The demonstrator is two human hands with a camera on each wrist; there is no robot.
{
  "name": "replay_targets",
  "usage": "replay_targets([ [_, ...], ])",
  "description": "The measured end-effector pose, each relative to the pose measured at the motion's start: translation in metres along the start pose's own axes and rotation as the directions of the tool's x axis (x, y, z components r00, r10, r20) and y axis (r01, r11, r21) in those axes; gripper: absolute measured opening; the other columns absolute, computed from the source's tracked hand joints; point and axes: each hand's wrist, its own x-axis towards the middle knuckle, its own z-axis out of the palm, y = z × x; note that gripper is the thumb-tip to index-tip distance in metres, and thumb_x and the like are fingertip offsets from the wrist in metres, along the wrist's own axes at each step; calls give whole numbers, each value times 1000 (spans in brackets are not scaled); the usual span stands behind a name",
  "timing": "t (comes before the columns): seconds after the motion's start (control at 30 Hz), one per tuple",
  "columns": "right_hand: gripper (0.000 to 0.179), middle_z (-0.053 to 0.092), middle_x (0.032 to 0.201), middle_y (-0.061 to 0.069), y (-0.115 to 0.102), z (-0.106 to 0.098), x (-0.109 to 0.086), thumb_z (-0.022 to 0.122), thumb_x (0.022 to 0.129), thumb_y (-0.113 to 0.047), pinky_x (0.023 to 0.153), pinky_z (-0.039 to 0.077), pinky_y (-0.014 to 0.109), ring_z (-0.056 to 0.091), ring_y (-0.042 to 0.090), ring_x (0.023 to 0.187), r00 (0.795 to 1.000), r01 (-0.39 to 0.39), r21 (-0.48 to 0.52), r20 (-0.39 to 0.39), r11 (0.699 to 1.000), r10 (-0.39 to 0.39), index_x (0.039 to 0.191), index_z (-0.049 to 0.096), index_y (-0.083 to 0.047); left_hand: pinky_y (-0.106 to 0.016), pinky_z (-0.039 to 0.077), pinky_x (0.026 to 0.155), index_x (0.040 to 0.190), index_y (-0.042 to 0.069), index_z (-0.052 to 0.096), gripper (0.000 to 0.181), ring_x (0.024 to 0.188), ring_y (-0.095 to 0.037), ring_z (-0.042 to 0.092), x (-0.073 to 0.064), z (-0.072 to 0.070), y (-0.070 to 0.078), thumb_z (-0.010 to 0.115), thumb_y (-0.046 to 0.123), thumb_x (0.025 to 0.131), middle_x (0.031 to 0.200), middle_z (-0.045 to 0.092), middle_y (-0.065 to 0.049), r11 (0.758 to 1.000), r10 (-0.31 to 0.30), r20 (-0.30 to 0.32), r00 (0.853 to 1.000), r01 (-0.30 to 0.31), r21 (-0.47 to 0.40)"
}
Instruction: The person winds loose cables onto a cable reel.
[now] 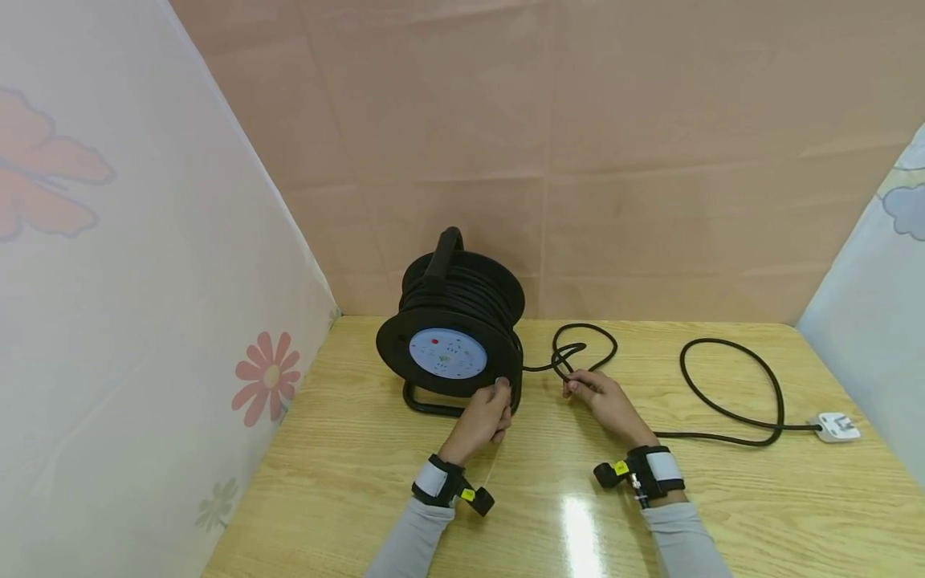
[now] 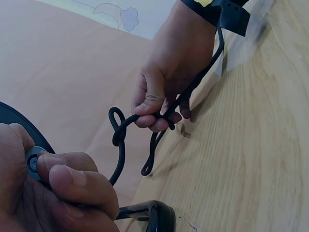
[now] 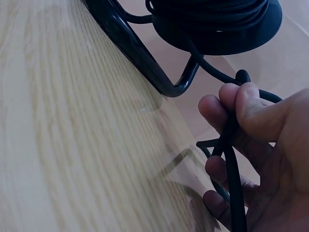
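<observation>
A black cable reel (image 1: 462,301) stands on its tube frame on the wooden table, its pale blue socket disc (image 1: 448,354) facing the front. At the disc side's lower right edge, my left hand (image 1: 482,419) pinches a small round winding knob (image 2: 34,162) between thumb and curled fingers. My right hand (image 1: 609,408) is to the right of the reel, holding the black cable (image 2: 120,157) between thumb and fingertips. In the right wrist view the cable (image 3: 234,188) crosses itself at those fingers. Between reel and right hand it forms loose, twisted loops.
Past the right hand, the cable runs along the table in a wide loop (image 1: 773,377) to a white plug (image 1: 836,428). Brown paper (image 1: 614,160) covers the back, and a flowered white sheet (image 1: 181,281) hangs at the left side.
</observation>
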Motion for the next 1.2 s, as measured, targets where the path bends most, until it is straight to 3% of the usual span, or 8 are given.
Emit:
replay_targets([
  [0.27,34,60,101,11,19,1,4,46,103,-30,89,41,49,47,28,100,1000,-1,17,2,1000,1,106,65,-2,-27,34,39,66,7,40,62,39,-14,35,-2,-3,-7,29,55,103,53,37,-1,1000,-25,2,1000,25,-14],
  [0.47,36,57,103,14,20,1,4,46,103,-31,87,44,47,47,28,99,999,-33,56,4,998,33,108,64,0,-25,35,39,64,10,40,59,38,-13,36,-4,-5,-9,30,52,104,52,37,1,999,-47,-12,999,48,10],
  [0.6,38,55,104,14,20,0,4,47,103,-34,85,43,46,46,28,98,999,-40,55,-11,998,41,108,64,-1,-26,35,39,66,7,42,60,38,-15,37,-4,-6,-10,31,50,105,51,37,1,998,-53,-20,998,54,30],
  [0.8,35,54,99,9,19,2,3,59,93,-50,76,40,42,45,25,90,997,-32,-61,-74,998,27,100,67,-16,-25,36,39,68,2,45,62,38,-17,39,-4,-7,-13,31,49,105,50,39,2,994,-55,-45,997,59,94],
  [0.93,29,54,91,6,21,5,4,65,87,-52,69,39,38,42,24,83,993,-17,-120,-115,993,3,93,66,-24,-26,37,39,69,1,46,62,38,-14,39,-5,-9,-14,32,50,104,51,40,2,993,-62,-45,997,66,93],
  [1.07,27,58,86,2,20,6,6,66,87,-49,68,38,38,41,23,80,986,14,-144,-164,989,-38,98,67,-24,-25,37,41,70,2,45,60,39,-12,39,-6,-10,-14,33,50,104,53,39,2,994,-72,-36,997,74,79],
  [1.2,27,58,66,0,19,6,9,70,88,-36,70,35,40,42,22,68,967,92,-207,-213,974,-137,110,63,-24,-25,37,41,70,6,45,57,40,-12,39,-6,-11,-14,34,50,104,53,39,2,994,-80,-37,996,82,71],
])
